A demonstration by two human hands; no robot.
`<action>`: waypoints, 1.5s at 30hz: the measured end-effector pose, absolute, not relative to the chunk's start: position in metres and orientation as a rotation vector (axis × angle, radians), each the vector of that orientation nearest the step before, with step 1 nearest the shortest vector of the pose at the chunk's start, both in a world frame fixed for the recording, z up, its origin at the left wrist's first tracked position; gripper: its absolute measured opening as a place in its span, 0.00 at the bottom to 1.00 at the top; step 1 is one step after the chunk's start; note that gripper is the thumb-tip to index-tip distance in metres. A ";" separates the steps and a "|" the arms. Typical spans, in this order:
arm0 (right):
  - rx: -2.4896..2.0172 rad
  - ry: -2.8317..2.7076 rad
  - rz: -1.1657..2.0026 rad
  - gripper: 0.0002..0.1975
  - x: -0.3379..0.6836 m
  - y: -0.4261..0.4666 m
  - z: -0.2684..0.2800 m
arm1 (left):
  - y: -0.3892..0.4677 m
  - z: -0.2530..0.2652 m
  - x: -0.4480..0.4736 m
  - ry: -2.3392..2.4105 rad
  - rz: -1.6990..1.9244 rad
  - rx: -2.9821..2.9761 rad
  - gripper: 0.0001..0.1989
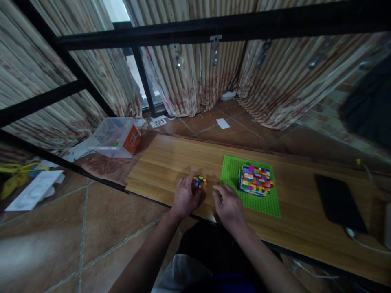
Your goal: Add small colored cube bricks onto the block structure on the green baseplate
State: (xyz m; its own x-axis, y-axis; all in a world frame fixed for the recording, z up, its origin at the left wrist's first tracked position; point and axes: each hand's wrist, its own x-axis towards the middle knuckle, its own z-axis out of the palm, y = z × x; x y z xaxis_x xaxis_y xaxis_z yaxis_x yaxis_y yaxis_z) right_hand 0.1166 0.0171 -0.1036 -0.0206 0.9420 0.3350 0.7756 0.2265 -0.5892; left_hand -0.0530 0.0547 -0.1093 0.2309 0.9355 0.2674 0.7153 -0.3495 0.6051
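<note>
A small pile of colourful toy building bricks (199, 181) lies on the wooden table. My left hand (184, 198) rests at the pile's left side, thumb and fingers apart, with the fingertips beside the bricks. Just right of the pile, my right hand (229, 204) is closed, thumb and forefinger drawn together; whatever may be between them is too small to make out. Beyond that hand lies a green studded baseplate (263, 207). On it stands a block-shaped build of multicoloured bricks (255, 180), several layers high.
A clear plastic box (111, 138) with an orange label stands past the table's left end. A black tablet-like device (339, 201) with a white cable lies on the right of the wooden table (171, 156). A black metal frame (195, 32) crosses in front of curtains.
</note>
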 end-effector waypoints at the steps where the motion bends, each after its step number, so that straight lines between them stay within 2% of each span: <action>1: -1.600 -1.844 0.316 0.11 0.113 0.023 -0.103 | 0.055 -0.109 -0.052 1.518 0.860 2.157 0.30; 12: -1.679 -2.019 0.332 0.09 0.101 0.057 -0.102 | 0.056 -0.108 -0.052 1.442 0.908 2.151 0.27; 18: -1.621 -2.004 0.362 0.09 0.107 0.048 -0.098 | 0.063 -0.102 -0.048 1.412 0.913 2.180 0.22; 23: -1.591 -1.816 0.465 0.07 0.118 0.031 -0.095 | 0.075 -0.097 -0.039 1.424 0.820 2.324 0.13; 28: -1.613 -1.650 0.559 0.07 0.128 0.008 -0.092 | 0.083 -0.092 -0.035 1.501 0.707 2.353 0.14; 39: -1.509 -1.543 0.636 0.08 0.138 -0.012 -0.094 | 0.100 -0.071 -0.029 1.565 0.319 2.449 0.11; 45: -1.536 -1.511 0.649 0.08 0.140 -0.017 -0.092 | 0.100 -0.066 -0.026 1.562 0.369 2.512 0.10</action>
